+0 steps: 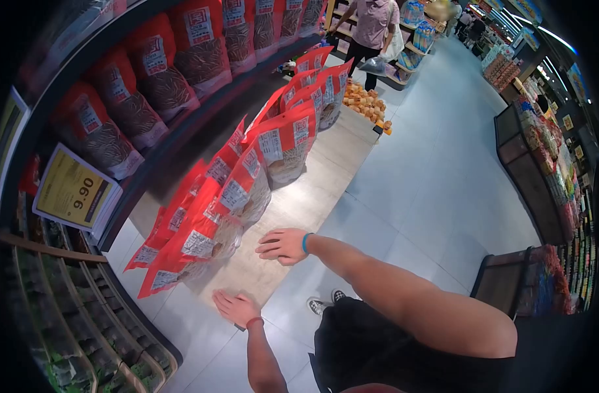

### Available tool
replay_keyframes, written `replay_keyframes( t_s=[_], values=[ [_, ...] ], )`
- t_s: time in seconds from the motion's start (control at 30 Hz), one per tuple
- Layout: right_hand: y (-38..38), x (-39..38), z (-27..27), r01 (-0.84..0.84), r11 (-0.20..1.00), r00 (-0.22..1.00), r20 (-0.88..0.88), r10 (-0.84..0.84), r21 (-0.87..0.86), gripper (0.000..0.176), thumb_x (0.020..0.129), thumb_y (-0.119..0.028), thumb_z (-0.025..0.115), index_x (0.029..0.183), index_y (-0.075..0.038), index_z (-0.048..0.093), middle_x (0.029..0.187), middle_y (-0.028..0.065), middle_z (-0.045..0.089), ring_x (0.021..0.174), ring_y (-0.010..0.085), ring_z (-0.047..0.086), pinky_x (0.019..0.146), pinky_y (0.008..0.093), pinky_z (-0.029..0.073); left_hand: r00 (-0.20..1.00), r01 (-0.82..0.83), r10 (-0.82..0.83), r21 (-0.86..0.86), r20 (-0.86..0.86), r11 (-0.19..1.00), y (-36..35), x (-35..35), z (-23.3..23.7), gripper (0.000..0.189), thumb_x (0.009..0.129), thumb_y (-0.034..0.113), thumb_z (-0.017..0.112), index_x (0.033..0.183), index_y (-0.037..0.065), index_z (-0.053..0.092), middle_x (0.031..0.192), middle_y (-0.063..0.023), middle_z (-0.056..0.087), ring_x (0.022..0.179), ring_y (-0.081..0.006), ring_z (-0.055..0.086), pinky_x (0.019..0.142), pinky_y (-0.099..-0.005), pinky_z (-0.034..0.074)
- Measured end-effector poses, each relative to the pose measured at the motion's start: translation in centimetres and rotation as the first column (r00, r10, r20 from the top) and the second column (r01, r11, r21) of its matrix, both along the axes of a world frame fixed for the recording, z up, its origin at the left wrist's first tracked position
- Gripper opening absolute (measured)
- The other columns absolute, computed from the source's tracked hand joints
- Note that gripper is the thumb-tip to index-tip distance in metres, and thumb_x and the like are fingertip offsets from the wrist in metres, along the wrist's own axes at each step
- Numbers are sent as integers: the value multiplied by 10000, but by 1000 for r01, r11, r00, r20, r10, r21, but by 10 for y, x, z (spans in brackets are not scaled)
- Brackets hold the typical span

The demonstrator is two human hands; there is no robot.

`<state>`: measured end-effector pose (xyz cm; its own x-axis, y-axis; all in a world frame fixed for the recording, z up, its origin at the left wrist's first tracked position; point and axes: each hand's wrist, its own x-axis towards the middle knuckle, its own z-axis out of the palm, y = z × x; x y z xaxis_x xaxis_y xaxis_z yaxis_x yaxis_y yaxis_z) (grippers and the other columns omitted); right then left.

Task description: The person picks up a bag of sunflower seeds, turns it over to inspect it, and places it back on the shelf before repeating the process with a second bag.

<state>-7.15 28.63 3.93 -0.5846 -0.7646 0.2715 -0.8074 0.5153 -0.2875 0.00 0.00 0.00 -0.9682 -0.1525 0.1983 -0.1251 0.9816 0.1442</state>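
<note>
My left hand (236, 308) is over the near end of the pale wooden ledge (293, 216), fingers stretched out, holding nothing. A red band is on that wrist. My right hand (283, 246) lies further along the ledge, fingers spread and nothing in them, with a blue band on the wrist. Just beyond both hands, red-and-clear bags (237, 196) stand upright in a leaning row along the ledge. Neither hand visibly holds a bag.
Red-topped bags (155, 59) fill the shelf above, by a yellow price sign (77, 190). Dark racks (83, 314) stand at lower left. Orange-brown items (365, 103) lie at the ledge's far end, near a person (376, 26). Display bins (528, 164) line the right.
</note>
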Motion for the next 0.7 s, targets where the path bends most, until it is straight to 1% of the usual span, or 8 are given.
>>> replay_keyframes(
  t_s=[0.07,0.1,0.2,0.3,0.5,0.7],
  values=[
    [3,6,5,18,1000,999,36,-17,-23,498,791,-170,478,1281,-117,544,1401,41,482,1294,267,431,1094,434,343,999,24,-24,-4,-32,1000,3,5,1,495,854,111,470,1324,-39,432,1426,-165,425,1365,-308,360,1103,-463,306],
    [-4,-8,3,7,999,1000,12,-7,-42,498,791,-170,478,1281,-117,544,1401,41,482,1294,267,431,1094,434,343,998,14,-15,-23,-56,1000,-5,-10,0,495,854,111,470,1324,-39,432,1426,-165,425,1365,-308,360,1103,-463,306],
    [-3,-2,4,21,1000,999,25,-21,-5,501,791,-172,475,1285,-113,539,1406,44,477,1297,269,426,1099,441,338,999,-1,-1,-44,-52,999,-1,-3,-1,489,853,106,464,1318,-43,436,1419,-168,431,1361,-305,365,1100,-455,313],
    [-3,-3,1,16,1000,1000,12,-16,23,505,799,-197,484,1296,-124,523,1415,44,465,1301,274,419,1103,444,335,998,4,-6,-27,-58,1000,-2,-4,-4,492,852,107,461,1321,-42,435,1418,-171,430,1360,-308,365,1098,-454,315],
    [-3,-3,3,10,1000,1000,12,-11,16,515,779,-196,498,1288,-121,525,1420,43,463,1304,274,416,1102,446,337,997,21,-20,10,-71,1000,-3,-3,-2,515,837,110,476,1327,-42,431,1413,-180,429,1349,-326,369,1096,-467,313],
    [-5,-4,3,25,999,1000,16,-25,25,513,768,-191,497,1276,-126,531,1415,41,469,1300,272,423,1102,446,340,997,31,-31,6,-68,999,-2,-4,3,566,830,116,491,1380,15,405,1427,-182,411,1341,-336,371,1092,-473,315]
  ],
)
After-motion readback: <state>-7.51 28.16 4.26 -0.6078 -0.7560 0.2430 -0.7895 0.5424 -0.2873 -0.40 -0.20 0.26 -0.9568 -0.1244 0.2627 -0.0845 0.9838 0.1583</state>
